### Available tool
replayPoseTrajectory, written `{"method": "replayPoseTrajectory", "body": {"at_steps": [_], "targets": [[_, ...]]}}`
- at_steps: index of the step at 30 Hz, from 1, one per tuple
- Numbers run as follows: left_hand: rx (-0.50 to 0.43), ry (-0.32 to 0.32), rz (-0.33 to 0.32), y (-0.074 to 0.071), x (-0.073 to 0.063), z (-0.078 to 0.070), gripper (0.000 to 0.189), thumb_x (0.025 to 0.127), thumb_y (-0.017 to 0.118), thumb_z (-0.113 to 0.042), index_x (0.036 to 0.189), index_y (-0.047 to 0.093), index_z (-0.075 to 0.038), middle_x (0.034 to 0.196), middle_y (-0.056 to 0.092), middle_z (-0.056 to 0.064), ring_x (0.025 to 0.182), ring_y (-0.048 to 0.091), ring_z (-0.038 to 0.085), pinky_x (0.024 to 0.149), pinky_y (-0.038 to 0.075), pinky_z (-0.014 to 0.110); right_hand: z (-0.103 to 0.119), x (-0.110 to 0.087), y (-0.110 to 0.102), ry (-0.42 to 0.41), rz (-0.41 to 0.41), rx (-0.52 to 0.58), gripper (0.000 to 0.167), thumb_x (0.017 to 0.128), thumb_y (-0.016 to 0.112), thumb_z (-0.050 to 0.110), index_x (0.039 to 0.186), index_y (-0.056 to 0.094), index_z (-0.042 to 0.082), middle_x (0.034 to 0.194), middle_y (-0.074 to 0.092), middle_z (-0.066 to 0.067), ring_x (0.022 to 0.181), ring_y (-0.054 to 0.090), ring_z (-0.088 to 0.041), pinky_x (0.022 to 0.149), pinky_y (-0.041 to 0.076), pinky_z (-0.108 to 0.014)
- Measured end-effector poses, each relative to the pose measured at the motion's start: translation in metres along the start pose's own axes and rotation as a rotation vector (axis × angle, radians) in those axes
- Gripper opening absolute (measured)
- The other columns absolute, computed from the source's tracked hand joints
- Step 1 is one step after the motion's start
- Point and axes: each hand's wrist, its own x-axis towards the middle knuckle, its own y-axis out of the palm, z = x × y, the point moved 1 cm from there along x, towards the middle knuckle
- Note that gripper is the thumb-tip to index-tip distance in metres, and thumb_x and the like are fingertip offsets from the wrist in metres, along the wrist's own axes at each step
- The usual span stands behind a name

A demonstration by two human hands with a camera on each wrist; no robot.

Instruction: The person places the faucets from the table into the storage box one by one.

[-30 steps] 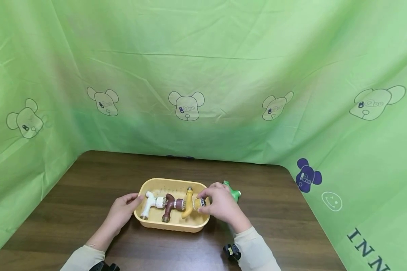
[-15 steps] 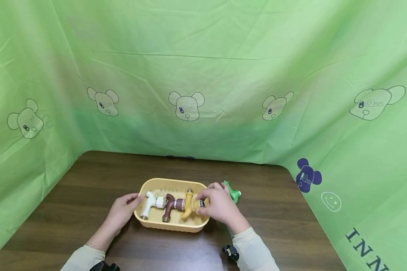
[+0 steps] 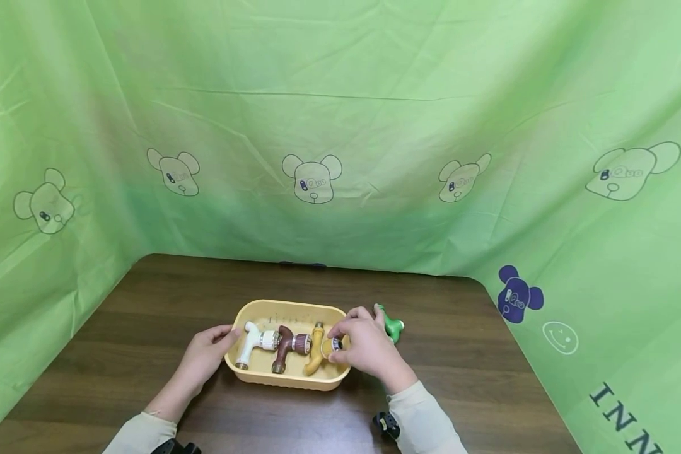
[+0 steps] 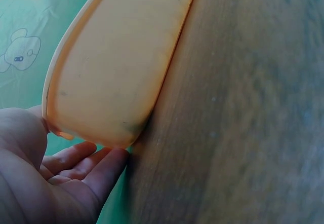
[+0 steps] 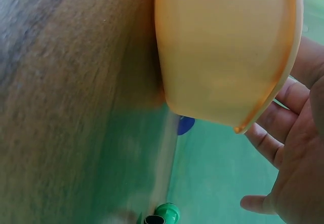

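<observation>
A pale yellow plastic basin (image 3: 286, 379) stands on the table. My left hand (image 3: 201, 356) holds its left end, thumb over the rim and fingers against the outer wall (image 4: 111, 67). Inside lie a white faucet (image 3: 250, 343) and a maroon faucet (image 3: 284, 343), side by side. At the basin's right end, my right hand (image 3: 371, 347) pinches the knob of a yellow faucet (image 3: 315, 356) between thumb and fingers. In the right wrist view the basin's end wall (image 5: 223, 46) hides that faucet and the fingertips on it.
A green faucet (image 3: 394, 326) lies on the wooden table (image 3: 448, 353), right beside the right hand's outer fingers. Green printed cloth (image 3: 312, 113) hangs behind the table and along both sides.
The right hand has shifted slightly left, and the yellow faucet has come a little toward the basin's near side. The left hand and basin have stayed put.
</observation>
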Motion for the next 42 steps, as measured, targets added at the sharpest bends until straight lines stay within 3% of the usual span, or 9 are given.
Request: {"method": "replayPoseTrajectory", "body": {"at_steps": [16,24,29,36,42], "targets": [[0.007,-0.002,-0.006,0.001,0.002,0.002,0.049,0.102,0.064,-0.034,0.132,0.064,0.004,0.125,0.071,0.018,0.112,0.064,0.021,0.083,0.051,0.020,0.002,-0.001,-0.003,-0.048,0.007,-0.058,0.033,0.071,0.092,0.037,0.100,0.080,0.026,0.100,0.073,0.018,0.117,0.053,-0.017,0.118,0.010,-0.069],[0.001,0.000,-0.010,0.001,0.002,0.002,0.049,0.101,0.066,-0.036,0.131,0.066,0.004,0.122,0.072,0.017,0.108,0.064,0.017,0.081,0.051,0.019,-0.002,-0.002,-0.005,-0.067,-0.011,0.013,0.029,0.076,0.090,0.032,0.101,0.079,0.021,0.103,0.073,0.014,0.117,0.054,-0.019,0.118,0.012,-0.067],[-0.016,0.001,-0.002,0.001,0.002,0.002,0.051,0.101,0.066,-0.036,0.131,0.065,0.005,0.121,0.072,0.017,0.106,0.065,0.017,0.080,0.052,0.020,-0.005,-0.003,-0.008,-0.095,-0.056,0.048,0.030,0.077,0.089,0.029,0.104,0.078,0.021,0.105,0.074,0.010,0.114,0.056,-0.021,0.115,0.023,-0.065],[-0.010,-0.007,0.002,0.001,0.004,0.002,0.050,0.102,0.065,-0.036,0.132,0.065,0.004,0.122,0.072,0.017,0.109,0.065,0.018,0.081,0.052,0.020,-0.015,-0.005,-0.009,-0.109,-0.081,0.121,0.032,0.079,0.088,0.029,0.108,0.076,0.022,0.106,0.074,0.011,0.111,0.058,-0.015,0.103,0.042,-0.047],[-0.006,-0.007,-0.003,0.001,0.004,0.002,0.050,0.101,0.065,-0.035,0.131,0.065,0.005,0.122,0.072,0.018,0.110,0.065,0.020,0.082,0.052,0.020,-0.020,-0.008,-0.013,-0.106,-0.084,0.193,0.031,0.082,0.087,0.025,0.111,0.075,0.020,0.109,0.073,0.010,0.113,0.059,-0.016,0.102,0.047,-0.044]]}}
